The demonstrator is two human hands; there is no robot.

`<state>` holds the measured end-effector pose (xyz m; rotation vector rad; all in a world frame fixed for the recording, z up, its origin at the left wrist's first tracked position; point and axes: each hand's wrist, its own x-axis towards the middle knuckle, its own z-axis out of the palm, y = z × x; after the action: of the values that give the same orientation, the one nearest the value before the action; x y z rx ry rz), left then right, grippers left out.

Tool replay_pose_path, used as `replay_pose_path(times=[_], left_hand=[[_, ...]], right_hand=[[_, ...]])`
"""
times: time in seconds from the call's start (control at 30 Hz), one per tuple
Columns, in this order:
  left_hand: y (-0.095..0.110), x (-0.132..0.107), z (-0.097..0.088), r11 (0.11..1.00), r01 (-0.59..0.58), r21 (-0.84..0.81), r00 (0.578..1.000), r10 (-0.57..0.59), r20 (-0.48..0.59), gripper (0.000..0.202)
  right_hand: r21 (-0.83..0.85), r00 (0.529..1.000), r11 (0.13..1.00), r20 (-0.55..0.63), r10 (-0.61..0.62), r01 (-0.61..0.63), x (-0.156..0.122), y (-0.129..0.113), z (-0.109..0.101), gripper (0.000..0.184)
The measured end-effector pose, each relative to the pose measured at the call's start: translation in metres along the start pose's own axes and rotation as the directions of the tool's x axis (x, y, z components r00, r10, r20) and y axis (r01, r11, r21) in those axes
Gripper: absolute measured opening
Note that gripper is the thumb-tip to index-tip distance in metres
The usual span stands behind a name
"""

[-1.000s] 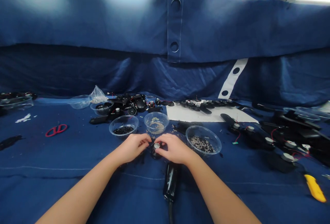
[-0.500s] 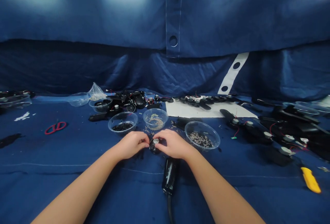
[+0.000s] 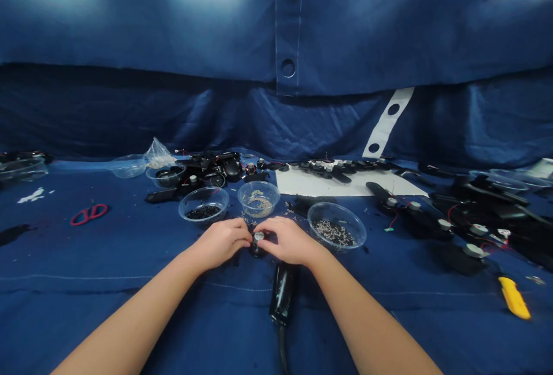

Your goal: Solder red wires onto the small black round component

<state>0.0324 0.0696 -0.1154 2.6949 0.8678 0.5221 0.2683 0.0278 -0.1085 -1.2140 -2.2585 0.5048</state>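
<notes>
The disc [image 3: 258, 237], silver-topped and round with no clear long axis, sits on a dark base [image 3: 258, 250] between the two hands. The right hand [image 3: 289, 241] is the nearer: it comes from the disc's right, thumb and forefinger parted around its near and far edges, though whether they pinch it I cannot tell. The left hand [image 3: 224, 242] lies left of the disc, fingers curled in and tips beside it; whether they grasp anything is hidden. Beyond the disc, almost straight behind, stands the middle bowl [image 3: 272, 195], holding small pale bits [image 3: 260, 208], with more strewn outside it. Behind and left of the disc, the left bowl [image 3: 204, 195] holds black bits [image 3: 203, 212]; to the disc's right, past the right hand, the right bowl [image 3: 334, 211] holds pale and black bits mixed [image 3: 332, 233]. A black tool [image 3: 282, 300] lies nearer the person than the disc, slightly right, its cord [image 3: 282, 346] trailing toward the person.
</notes>
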Motion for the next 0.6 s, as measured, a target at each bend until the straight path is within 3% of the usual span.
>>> replay_pose_path(times=[0.27, 0.4, 0.6], left_hand=[[-0.004, 0.001, 0.000, 0.991, -0.006, -0.137, 1.000, 0.002, -0.028, 0.016], [-0.006, 0.001, -0.007, 0.978, 0.059, -0.200, 0.996, -0.072, -0.059, 0.015], [-0.004, 0.000, -0.008, 0.976, 0.093, -0.199, 0.996, -0.094, 0.006, 0.015]], right_hand=[[0.003, 1.000, 1.000, -0.006, -0.007, 0.007, 0.001, 0.000, 0.000, 0.028], [-0.001, 1.000, 1.000, -0.005, 0.010, -0.010, 0.000, -0.001, -0.003, 0.028], [0.009, 1.000, 1.000, 0.010, 0.022, -0.022, 0.000, -0.002, -0.003, 0.030]])
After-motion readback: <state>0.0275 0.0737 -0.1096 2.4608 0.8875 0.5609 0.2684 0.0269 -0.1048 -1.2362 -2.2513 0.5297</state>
